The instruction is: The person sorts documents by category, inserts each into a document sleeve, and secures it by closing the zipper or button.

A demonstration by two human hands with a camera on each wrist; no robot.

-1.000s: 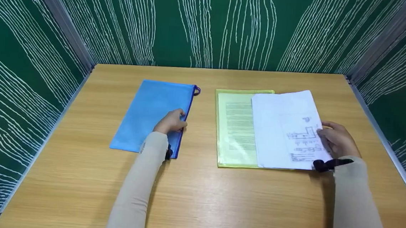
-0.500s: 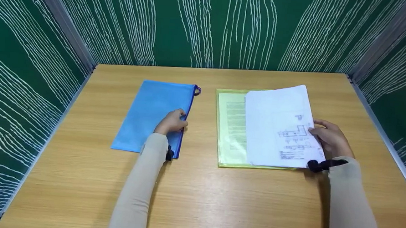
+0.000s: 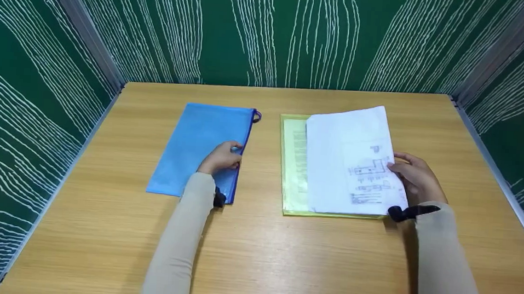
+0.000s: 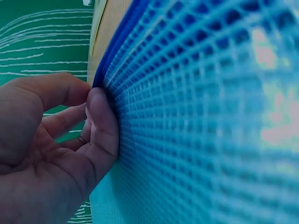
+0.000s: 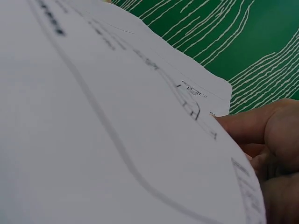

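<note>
In the head view a blue mesh zipper pouch [image 3: 198, 133] lies flat on the left of the table, its dark blue zipper edge facing right. My left hand [image 3: 222, 157] rests over the pouch, pinching that edge between thumb and fingers; the left wrist view shows the fingertips [image 4: 100, 107] right at the zipper. My right hand [image 3: 419, 176] grips the right edge of some white paper [image 3: 340, 148] printed with a line drawing. This paper overlaps a yellow-green clear folder [image 3: 291, 200] with a printed sheet inside, covering most of it. The fingers behind the paper are hidden.
A wooden table [image 3: 254, 257] carries everything. Green panels [image 3: 224, 33] with white wavy lines stand along its back and both sides. A small loop [image 3: 257, 116] sticks out at the pouch's upper right corner. Bare wood separates the pouch from the folder.
My right hand has moved left with the white paper, which now covers more of the yellow-green folder, its upper right corner higher. The left hand stays at the pouch's edge.
</note>
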